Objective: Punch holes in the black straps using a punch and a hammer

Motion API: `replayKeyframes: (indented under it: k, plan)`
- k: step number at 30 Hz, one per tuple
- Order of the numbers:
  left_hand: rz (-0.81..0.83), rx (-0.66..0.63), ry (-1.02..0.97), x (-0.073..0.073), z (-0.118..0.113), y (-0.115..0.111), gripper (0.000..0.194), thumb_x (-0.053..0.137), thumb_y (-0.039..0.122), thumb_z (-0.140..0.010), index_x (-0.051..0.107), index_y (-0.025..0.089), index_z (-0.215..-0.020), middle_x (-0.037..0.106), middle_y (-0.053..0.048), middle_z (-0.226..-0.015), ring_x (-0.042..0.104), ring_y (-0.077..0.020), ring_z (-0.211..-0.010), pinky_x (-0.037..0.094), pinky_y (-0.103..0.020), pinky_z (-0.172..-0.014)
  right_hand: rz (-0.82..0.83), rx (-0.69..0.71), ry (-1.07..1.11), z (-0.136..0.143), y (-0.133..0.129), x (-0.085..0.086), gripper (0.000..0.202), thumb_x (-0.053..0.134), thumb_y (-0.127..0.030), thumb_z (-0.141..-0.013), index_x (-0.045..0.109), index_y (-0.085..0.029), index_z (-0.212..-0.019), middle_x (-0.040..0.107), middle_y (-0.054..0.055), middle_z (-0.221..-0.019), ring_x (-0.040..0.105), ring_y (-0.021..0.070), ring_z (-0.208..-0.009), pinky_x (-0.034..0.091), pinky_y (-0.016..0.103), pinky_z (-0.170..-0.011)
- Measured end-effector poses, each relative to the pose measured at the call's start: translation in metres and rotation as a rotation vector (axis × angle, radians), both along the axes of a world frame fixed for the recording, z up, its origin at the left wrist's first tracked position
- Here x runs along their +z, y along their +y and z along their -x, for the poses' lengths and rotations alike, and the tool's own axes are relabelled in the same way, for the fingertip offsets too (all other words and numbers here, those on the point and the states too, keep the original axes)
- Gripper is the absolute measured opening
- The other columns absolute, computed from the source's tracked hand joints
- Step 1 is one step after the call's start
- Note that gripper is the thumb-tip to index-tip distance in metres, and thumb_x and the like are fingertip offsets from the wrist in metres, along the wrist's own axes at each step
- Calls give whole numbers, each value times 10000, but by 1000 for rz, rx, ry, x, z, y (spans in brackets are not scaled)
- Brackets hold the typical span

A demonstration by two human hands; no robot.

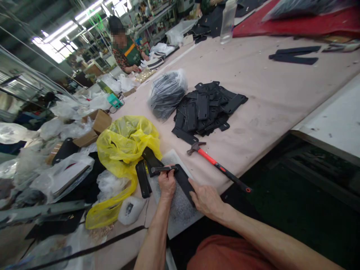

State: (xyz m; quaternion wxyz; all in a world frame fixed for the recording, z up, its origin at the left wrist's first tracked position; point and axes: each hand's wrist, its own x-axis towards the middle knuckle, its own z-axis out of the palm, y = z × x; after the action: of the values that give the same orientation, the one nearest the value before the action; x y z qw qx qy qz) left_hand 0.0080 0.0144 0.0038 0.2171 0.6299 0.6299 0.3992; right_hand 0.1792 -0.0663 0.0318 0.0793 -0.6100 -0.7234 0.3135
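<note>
My left hand (168, 183) is closed round a dark metal tool (163, 169), whose end meets the top of a black strip (184, 182). My right hand (206, 200) grips the lower right edge of that strip, thumb and fingers pressed on it. Beneath both hands lies a grey speckled board (180, 213). Other black pieces (143, 179) rest at the board's left edge. A claw hammer (218, 165) with a red and black handle lies to the right. Beyond it is a pile of flat black pieces (206, 108).
A yellow plastic bag (126, 144) and clear bags crowd the left. Behind the pile are a filled clear bag (168, 93), a bottle (227, 22) and red material (295, 18). A person (128, 52) works across the table (267, 90). The table edge drops off at right.
</note>
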Motion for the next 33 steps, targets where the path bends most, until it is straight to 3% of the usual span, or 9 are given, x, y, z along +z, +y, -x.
replayKeyframes:
  k: [9,15,19,23,26,30,33]
  plan:
    - [-2,-26,10,-2,1,-2,231,512,309,-910,698,188,-976,735,-72,-993,681,-218,-964,534,-368,-916,33,26,8,-4,3,2,565,400,-322,-949,391,-106,-1471,722,166,-873,693,282,-797,494,366,-762]
    - [-8,-37,154,-3,-3,1,220,491,274,-902,685,205,-977,740,-65,-986,687,-220,-944,535,-366,-900,59,33,23,-1,3,1,564,397,-317,-951,370,-119,-1478,724,164,-874,696,293,-811,482,375,-767]
    - [-9,-73,210,-3,-6,4,194,490,234,-892,666,213,-971,742,-58,-964,692,-213,-923,538,-349,-880,77,72,5,-1,5,7,569,427,-411,-962,391,-132,-1456,716,146,-896,683,291,-840,462,359,-753]
    - [-20,-74,241,-7,-7,5,193,491,201,-878,648,207,-990,739,-58,-973,691,-217,-933,540,-358,-880,-110,39,-55,-24,24,18,383,464,-412,-962,546,-217,-1281,649,108,-1027,627,254,-895,428,333,-769]
    - [-36,-62,262,-9,-6,4,200,488,173,-863,638,209,-990,735,-53,-976,689,-215,-946,545,-354,-877,-242,-89,-236,-57,45,15,339,567,-356,-912,560,-172,-1196,585,139,-1083,570,280,-968,407,352,-794]
    - [-35,-62,295,-11,-6,2,182,493,173,-865,627,227,-975,729,-46,-942,690,-220,-923,553,-347,-838,-126,-138,-294,-93,59,-4,190,580,-261,-877,566,-152,-1032,580,123,-978,572,255,-886,401,332,-714]
    - [-30,-50,297,-13,-7,0,153,506,183,-870,618,226,-964,723,-52,-918,692,-226,-891,552,-339,-809,120,-234,54,-99,57,-14,78,532,-219,-852,532,-176,-917,583,55,-836,572,181,-728,405,288,-626]
